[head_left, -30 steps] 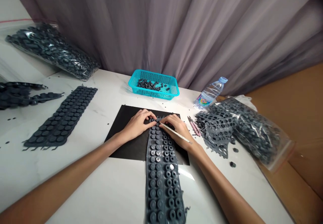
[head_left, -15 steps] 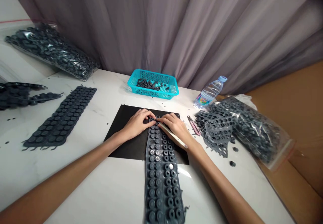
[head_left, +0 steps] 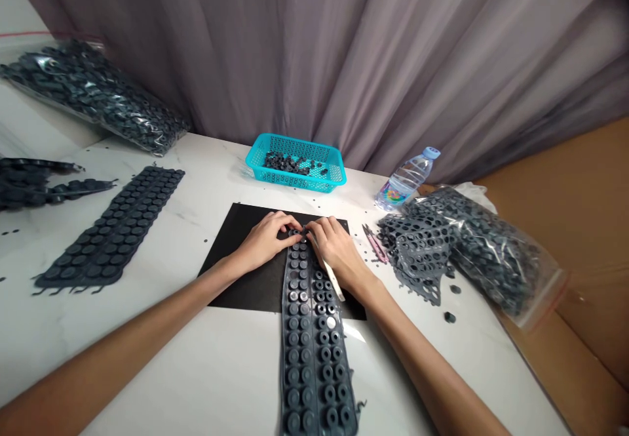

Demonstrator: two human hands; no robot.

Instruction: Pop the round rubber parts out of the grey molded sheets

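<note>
A long dark grey rubber sheet (head_left: pixel 299 341) with rows of round moulded buttons runs from the near edge up onto a black mat (head_left: pixel 230 278). At its far end, my left hand (head_left: pixel 265 239) pinches the sheet's edge between thumb and fingertips. My right hand (head_left: pixel 337 249) is closed around a slim cream-coloured tool (head_left: pixel 333 278), whose back end points toward me. The tool's tip meets the far buttons close to my left fingertips; fingers partly hide it, so its exact kind is unclear. On the sheet's right half the buttons show open centres, one of them bright white.
Behind the mat stands a turquoise basket (head_left: pixel 299 180) of small dark pieces. Pink snips (head_left: pixel 376 244), perforated rubber scrap (head_left: pixel 420 252), a water bottle (head_left: pixel 405 180) and a filled bag (head_left: pixel 491 259) lie right. Another button sheet (head_left: pixel 115 226) and bag (head_left: pixel 98 95) are left.
The cream tool has swung to a steeper angle in my right hand, its back end shifting left and toward me. My left hand stays at the sheet's far end.
</note>
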